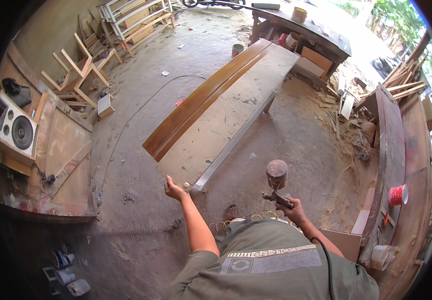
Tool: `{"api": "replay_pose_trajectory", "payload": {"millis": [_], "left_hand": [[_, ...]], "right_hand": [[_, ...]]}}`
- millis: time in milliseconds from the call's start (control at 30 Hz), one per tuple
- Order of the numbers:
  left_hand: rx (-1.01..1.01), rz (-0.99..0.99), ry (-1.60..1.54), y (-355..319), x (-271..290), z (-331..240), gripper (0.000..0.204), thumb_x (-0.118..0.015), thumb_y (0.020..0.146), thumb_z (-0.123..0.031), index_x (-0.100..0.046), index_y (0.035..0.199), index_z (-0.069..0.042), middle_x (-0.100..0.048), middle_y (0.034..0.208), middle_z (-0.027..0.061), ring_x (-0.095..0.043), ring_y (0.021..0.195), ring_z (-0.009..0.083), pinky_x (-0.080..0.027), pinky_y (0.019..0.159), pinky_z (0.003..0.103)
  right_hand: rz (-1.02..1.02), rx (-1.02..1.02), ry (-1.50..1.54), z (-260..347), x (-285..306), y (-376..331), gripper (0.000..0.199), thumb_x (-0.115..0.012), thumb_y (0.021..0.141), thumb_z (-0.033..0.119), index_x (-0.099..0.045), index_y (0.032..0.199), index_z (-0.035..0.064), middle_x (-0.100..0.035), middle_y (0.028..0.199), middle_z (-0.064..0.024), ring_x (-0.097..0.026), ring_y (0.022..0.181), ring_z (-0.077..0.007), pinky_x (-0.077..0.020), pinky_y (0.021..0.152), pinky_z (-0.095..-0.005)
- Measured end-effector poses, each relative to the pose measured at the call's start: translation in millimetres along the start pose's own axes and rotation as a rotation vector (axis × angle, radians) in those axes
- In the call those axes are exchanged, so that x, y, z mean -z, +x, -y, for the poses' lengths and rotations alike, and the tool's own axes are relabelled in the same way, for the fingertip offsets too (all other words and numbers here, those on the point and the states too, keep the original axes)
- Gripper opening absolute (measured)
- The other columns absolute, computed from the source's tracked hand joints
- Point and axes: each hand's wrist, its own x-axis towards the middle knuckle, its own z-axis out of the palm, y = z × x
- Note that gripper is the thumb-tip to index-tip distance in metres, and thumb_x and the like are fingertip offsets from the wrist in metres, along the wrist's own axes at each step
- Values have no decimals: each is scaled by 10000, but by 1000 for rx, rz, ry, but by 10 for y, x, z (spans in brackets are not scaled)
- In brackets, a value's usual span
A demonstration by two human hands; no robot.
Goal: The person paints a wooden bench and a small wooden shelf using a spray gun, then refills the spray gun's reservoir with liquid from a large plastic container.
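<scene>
Gripping spray gun [276, 196] in right hand [292, 210], fingers wrapped round it; left hand [175, 190] well apart, at near end of tabletop [226, 120], contact unclear. Gun held right of tabletop's near end, pointing left, cup [277, 172] on top. Brown board [203, 102] lies ahead of left hand, along tabletop's left edge, long axis running near left to far right. Floor [306, 132] stretches along both long sides.

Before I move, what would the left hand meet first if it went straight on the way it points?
Likely the near end of the pale bench top, just beyond the left hand; depth is unclear.
</scene>
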Motion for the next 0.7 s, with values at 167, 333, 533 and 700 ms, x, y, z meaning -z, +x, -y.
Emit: {"api": "replay_pose_trajectory", "payload": {"millis": [167,333,533,700], "left_hand": [[-43,8,86,33,-34,100,410,-662,944,-299,-709,962,108,-718,974,174,-662,817,266,-536,737,403],[148,221,298,186,254,273,682,-674,898,-522,-642,1264,53,-642,1285,219,-637,1101,344,-509,969,452],[-139,344,398,360,437,222,597,-629,979,-432,-636,1241,104,-643,1243,241,-636,1102,319,-493,977,394],[-403,-51,464,-291,227,-521,577,-702,917,-469,-589,1159,42,-621,1135,242,-609,1033,346,-512,926,468]], "right_hand": [[-13,-87,21,70,25,-91,315,-781,889,147,-709,1165,13,-743,987,-41,-637,927,-98,-518,853,-303],[-70,53,52,-106,107,-87,301,-759,917,143,-702,1187,23,-744,957,-26,-634,878,-77,-534,799,-282],[-167,100,219,7,370,-187,336,-761,919,159,-689,1218,24,-726,933,-17,-623,861,-78,-522,778,-276],[-427,82,268,-141,525,-325,318,-763,919,169,-696,1192,20,-713,907,3,-600,817,-67,-509,729,-263]]}}
